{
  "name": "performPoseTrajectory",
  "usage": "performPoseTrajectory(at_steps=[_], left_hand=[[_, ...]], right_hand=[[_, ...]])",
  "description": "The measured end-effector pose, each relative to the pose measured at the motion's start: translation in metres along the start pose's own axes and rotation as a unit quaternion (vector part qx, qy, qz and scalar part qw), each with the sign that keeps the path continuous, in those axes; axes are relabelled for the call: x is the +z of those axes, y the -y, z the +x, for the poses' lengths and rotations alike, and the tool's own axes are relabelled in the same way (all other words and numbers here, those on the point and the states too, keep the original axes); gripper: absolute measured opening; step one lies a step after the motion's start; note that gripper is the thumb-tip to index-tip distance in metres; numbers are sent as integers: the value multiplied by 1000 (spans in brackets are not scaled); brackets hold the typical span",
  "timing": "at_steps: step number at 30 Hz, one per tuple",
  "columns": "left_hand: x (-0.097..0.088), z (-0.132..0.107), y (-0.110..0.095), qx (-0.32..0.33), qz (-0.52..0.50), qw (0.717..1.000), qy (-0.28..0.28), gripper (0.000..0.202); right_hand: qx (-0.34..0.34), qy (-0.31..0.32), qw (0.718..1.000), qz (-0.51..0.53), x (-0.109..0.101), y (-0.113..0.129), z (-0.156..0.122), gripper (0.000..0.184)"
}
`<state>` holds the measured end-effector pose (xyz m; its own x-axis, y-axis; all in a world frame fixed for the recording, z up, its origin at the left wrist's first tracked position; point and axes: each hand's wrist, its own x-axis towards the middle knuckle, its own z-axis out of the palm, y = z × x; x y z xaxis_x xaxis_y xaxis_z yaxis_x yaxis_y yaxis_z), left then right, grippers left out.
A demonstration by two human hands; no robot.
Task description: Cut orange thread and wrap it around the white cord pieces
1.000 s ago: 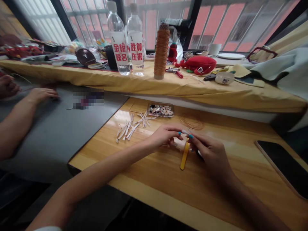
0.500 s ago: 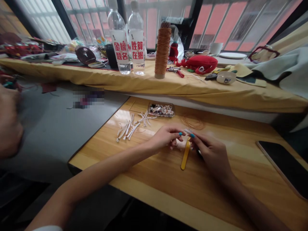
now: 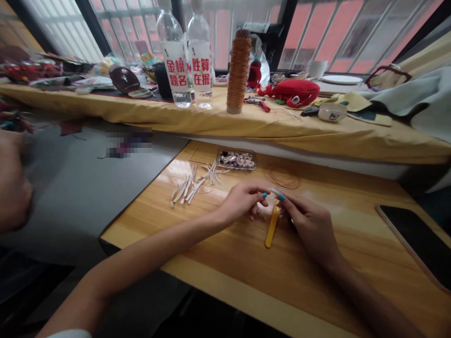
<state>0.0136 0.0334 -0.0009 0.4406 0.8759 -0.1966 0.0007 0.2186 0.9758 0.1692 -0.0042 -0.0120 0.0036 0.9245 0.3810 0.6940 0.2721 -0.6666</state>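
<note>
My right hand (image 3: 312,220) pinches a small bundle of white cord strips (image 3: 276,192) between thumb and forefinger, just above the wooden table. Facing it, my left hand (image 3: 244,201) has its thumb and forefinger pressed together at the near side of that bundle; what lies between them is too small to make out. A flat yellow stick (image 3: 271,231) shows below the fingers, its upper end hidden by my right hand. More white strips (image 3: 188,188) lie loose to the left. Behind my hands is a coil of thin orange thread (image 3: 282,177).
A clear tray of small beads (image 3: 236,159) stands at the table's back edge. A dark phone (image 3: 416,244) lies at right. On the cloth-covered ledge stand two bottles (image 3: 201,70), an orange thread spool (image 3: 238,72) and a red stuffed item (image 3: 296,92). Another person's arm (image 3: 14,183) is at left.
The left fingertips have shifted very slightly relative to the white bundle. Otherwise both hands and the things on the table stay in place.
</note>
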Motion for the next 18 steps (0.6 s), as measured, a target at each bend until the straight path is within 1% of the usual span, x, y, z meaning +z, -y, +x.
performPoseTrajectory(at_steps=[3, 8, 12, 14, 18], left_hand=[[1, -1, 0, 15, 5, 1000, -5, 29], [1, 2, 7, 30, 47, 998, -16, 19], [2, 1, 11, 96, 94, 990, -34, 23], [2, -1, 12, 115, 101, 987, -40, 24], [5, -4, 10, 110, 94, 988, -53, 18]], right_hand=[[3, -3, 1000, -7, 1, 0, 0, 25], [0, -4, 1000, -26, 2, 2, 0, 26], [4, -6, 1000, -25, 1, 1, 0, 27], [2, -6, 1000, -20, 1, 1, 0, 26], [-9, -7, 1000, -16, 2, 0, -1, 25]])
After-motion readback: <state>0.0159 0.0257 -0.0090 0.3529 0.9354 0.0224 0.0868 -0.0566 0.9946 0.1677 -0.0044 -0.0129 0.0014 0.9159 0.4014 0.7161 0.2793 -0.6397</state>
